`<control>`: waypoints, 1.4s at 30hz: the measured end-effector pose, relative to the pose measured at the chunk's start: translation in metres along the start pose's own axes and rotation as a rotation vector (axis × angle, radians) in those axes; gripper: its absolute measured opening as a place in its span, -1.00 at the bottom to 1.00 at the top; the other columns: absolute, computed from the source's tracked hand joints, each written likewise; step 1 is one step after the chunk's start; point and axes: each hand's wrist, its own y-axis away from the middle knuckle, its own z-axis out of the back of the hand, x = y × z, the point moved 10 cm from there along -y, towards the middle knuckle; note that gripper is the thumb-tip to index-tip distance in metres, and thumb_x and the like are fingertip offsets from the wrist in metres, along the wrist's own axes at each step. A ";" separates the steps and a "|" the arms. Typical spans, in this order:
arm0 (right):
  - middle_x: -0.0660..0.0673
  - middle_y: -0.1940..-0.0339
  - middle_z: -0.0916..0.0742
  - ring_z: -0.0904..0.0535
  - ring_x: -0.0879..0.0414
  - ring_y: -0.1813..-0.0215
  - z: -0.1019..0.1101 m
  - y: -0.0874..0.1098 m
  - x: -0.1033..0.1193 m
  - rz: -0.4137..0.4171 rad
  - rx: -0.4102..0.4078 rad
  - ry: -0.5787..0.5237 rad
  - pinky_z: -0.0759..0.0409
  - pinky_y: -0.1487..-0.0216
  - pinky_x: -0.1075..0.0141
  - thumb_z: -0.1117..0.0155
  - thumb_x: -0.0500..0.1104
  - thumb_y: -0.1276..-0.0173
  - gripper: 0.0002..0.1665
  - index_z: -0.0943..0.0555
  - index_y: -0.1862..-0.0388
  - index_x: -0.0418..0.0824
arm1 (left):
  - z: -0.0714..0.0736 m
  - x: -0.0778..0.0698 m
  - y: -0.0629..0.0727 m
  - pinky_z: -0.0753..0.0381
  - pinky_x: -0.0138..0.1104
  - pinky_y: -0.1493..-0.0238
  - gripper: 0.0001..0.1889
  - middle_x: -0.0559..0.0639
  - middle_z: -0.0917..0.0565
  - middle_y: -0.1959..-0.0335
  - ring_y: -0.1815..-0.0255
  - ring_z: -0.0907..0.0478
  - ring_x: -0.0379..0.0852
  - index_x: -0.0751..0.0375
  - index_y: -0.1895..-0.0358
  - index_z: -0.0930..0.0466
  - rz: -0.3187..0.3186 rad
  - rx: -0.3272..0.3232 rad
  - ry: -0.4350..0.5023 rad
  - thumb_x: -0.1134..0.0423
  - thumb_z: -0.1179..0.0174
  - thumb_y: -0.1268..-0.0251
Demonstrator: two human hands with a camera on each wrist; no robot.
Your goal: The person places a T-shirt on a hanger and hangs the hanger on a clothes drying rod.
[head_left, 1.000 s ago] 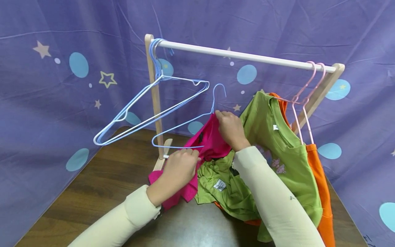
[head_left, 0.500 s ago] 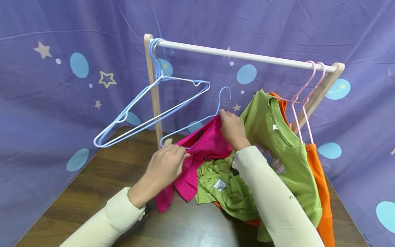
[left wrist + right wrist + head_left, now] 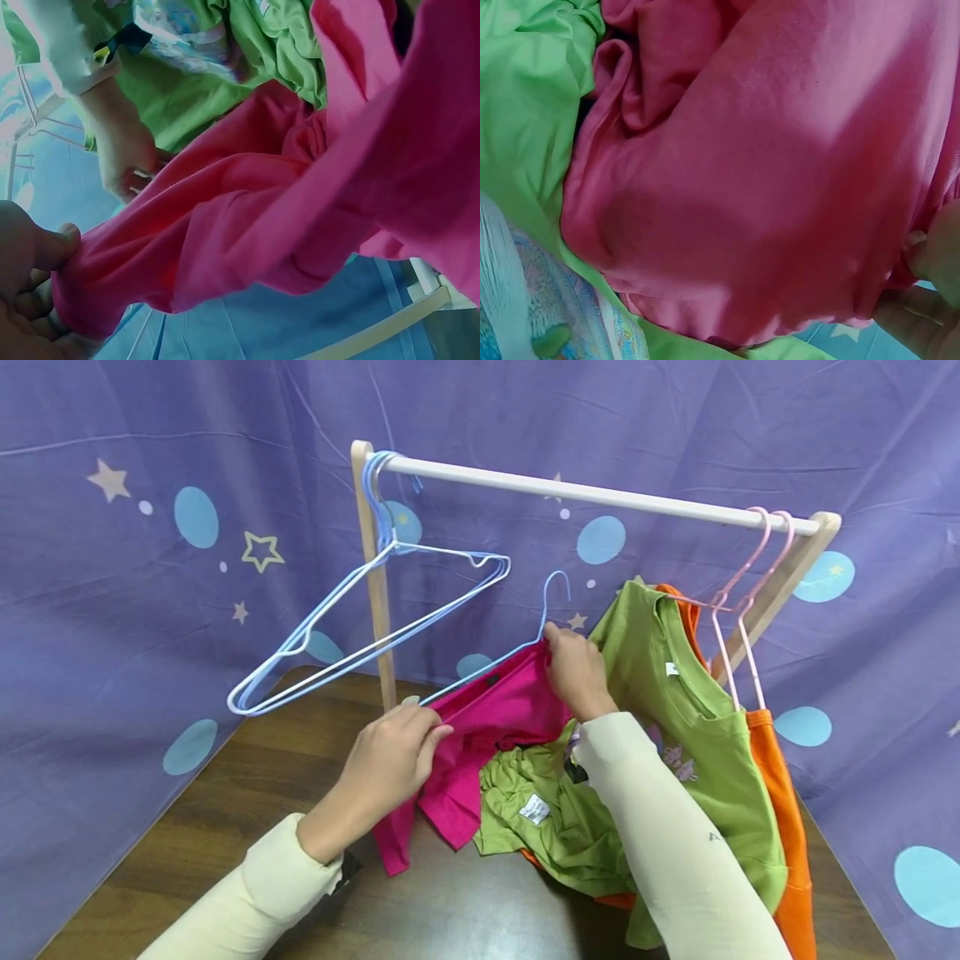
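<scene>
A bright pink garment (image 3: 502, 710) is stretched between both hands, with a dark label inside its opening edge. Most of a light blue hanger (image 3: 480, 673) is covered by the cloth; its hook sticks up free, below the rail. My left hand (image 3: 393, 747) pinches the garment's edge near the hanger's left end, and the left wrist view shows thumb and fingers (image 3: 56, 247) gripping the cloth. At the hanger's neck, my right hand (image 3: 577, 668) holds the bunched cloth; whether it also grips the wire is hidden. Folds of pink hang below toward the table.
A rack with a white rail (image 3: 600, 497) stands behind. Several blue and white hangers (image 3: 375, 610) hang at its left end. Pink hangers (image 3: 738, 610) at right carry a green shirt (image 3: 675, 693) and an orange garment (image 3: 787, 827). Crumpled green clothing (image 3: 547, 810) lies on the wooden table (image 3: 450, 910).
My left hand has moved left and down, drawing the pink cloth out over the hanger's left arm. My right hand has shifted slightly right, with the hanger.
</scene>
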 end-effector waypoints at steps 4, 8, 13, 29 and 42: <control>-0.30 0.33 -0.70 -0.66 -0.41 0.23 -0.003 -0.002 -0.001 0.010 -0.008 -0.005 -0.60 0.29 -0.24 -0.16 -0.38 -0.33 -0.88 -0.45 0.30 -0.19 | 0.001 0.006 -0.003 -0.62 -0.17 0.41 -0.83 -0.03 -0.58 0.49 0.47 -0.52 -0.04 0.22 0.37 -0.58 0.022 0.002 0.033 0.29 -0.39 -0.30; -0.31 0.36 -0.69 -0.67 -0.38 0.25 -0.006 -0.003 0.001 0.048 -0.020 0.009 -0.60 0.27 -0.21 -0.18 -0.37 -0.35 -0.90 -0.46 0.28 -0.21 | 0.002 0.011 -0.006 -0.62 -0.17 0.42 -0.83 -0.03 -0.57 0.50 0.48 -0.53 -0.05 0.21 0.38 -0.57 0.037 -0.012 0.043 0.31 -0.38 -0.31; -0.30 0.39 -0.68 -0.67 -0.35 0.26 -0.008 -0.002 0.003 0.097 -0.031 0.026 -0.58 0.28 -0.18 -0.23 -0.36 -0.34 -0.89 -0.48 0.28 -0.22 | 0.002 0.016 -0.009 -0.56 -0.18 0.49 -0.78 -0.04 -0.52 0.56 0.54 -0.47 -0.07 0.22 0.43 -0.53 0.051 -0.034 0.044 0.32 -0.40 -0.28; -0.18 0.44 -0.67 -0.62 -0.24 0.32 0.011 0.003 0.028 0.276 -0.205 -0.044 -0.58 0.40 -0.08 -0.26 -0.41 -0.28 -0.86 -0.57 0.28 -0.20 | -0.012 0.044 -0.023 -0.58 -0.22 0.33 -0.87 -0.03 -0.65 0.42 0.41 -0.55 -0.11 0.23 0.31 -0.72 0.011 0.057 0.169 0.33 -0.50 -0.17; -0.20 0.39 -0.69 -0.63 -0.25 0.26 0.017 -0.001 0.018 0.224 -0.262 -0.096 -0.59 0.30 -0.10 -0.25 -0.41 -0.28 -0.86 -0.61 0.25 -0.21 | 0.000 0.070 -0.011 -0.62 -0.02 -0.12 -0.76 0.20 -0.73 0.03 -0.04 -0.68 0.13 0.42 -0.10 -0.64 0.137 -0.053 0.224 0.47 -0.11 -0.47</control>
